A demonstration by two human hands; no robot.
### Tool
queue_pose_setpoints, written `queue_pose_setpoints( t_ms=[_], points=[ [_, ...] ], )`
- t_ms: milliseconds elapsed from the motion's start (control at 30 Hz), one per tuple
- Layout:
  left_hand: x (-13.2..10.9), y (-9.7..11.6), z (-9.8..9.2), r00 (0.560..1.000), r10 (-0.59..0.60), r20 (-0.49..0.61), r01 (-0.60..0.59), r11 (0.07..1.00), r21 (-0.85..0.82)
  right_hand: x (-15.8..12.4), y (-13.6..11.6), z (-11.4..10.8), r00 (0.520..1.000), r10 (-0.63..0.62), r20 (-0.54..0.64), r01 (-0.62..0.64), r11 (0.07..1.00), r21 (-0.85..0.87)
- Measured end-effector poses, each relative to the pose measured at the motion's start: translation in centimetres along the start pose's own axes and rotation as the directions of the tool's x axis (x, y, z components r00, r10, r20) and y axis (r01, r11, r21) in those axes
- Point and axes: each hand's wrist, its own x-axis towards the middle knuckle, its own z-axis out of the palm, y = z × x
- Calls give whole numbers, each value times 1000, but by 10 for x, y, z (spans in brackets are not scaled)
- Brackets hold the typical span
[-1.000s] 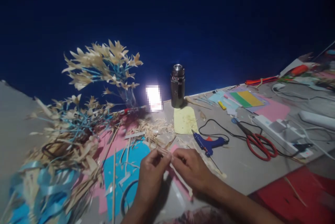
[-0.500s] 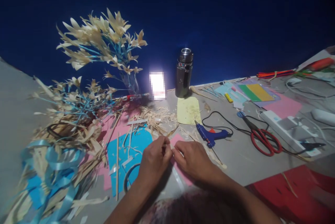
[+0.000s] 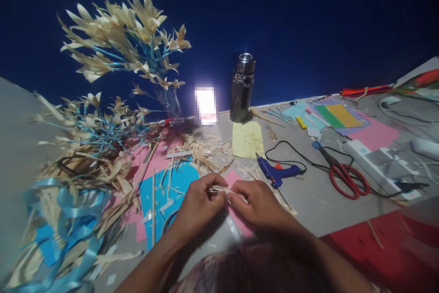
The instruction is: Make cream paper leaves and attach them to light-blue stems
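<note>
Between my two hands runs a thin pale strip of dried husk (image 3: 219,189), pinched at its middle. My left hand (image 3: 202,199) is closed on its left part, thumb and forefinger around it. The fingers of my right hand (image 3: 255,201) press on the other part, close beside the left fingertips. Beneath the hands lie a blue sheet (image 3: 171,192) and a pink sheet (image 3: 236,220). A blue glue gun (image 3: 276,172) rests just beyond my right hand.
Husk flowers on blue stems (image 3: 137,50) stand at the back left, above loose husks and blue ribbon (image 3: 78,206). A dark flask (image 3: 242,89) stands behind a yellow sheet (image 3: 247,142). Red-handled scissors (image 3: 346,178) and a white power strip (image 3: 377,165) lie right.
My hands have turned slightly, and the pale husk strip between them now shows more clearly. The view has shifted a little; the things on the table lie as before.
</note>
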Motion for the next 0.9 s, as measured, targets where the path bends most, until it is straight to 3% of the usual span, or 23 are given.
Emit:
queue_pose_setpoints(
  t_ms=[100,167,233,300,367,433,500,667,800,900],
  points=[
    [2,-4,9,992,100,-81,-86,984,157,-3,3,3,1000,0,-3,0,1000,-18],
    [3,-9,3,980,129,-154,-96,974,206,-4,3,2,999,38,3,-38,999,19],
    [3,-13,-10,955,100,-279,-53,984,172,-4,3,-1,997,72,20,-73,991,115],
    [3,-15,-23,930,6,-368,-3,1000,10,-3,2,-3,996,86,38,-92,969,229],
    [0,-15,-30,951,-104,-289,35,972,-234,-1,2,-5,994,95,45,-104,946,308],
    [-3,-14,-26,979,-144,-145,85,934,-348,0,2,-4,994,90,58,-104,933,344],
    [-6,-12,-14,988,-121,-93,89,953,-288,0,2,-2,996,57,68,-77,936,344],
    [-6,-12,9,992,12,-126,-17,999,-34,1,6,3,995,33,89,-61,944,323],
    [-7,-13,10,989,99,-113,-83,988,133,3,4,3,993,89,82,-106,968,230],
    [-12,-11,4,966,187,-181,-147,966,215,1,1,2,990,127,66,-135,980,147]
  ],
)
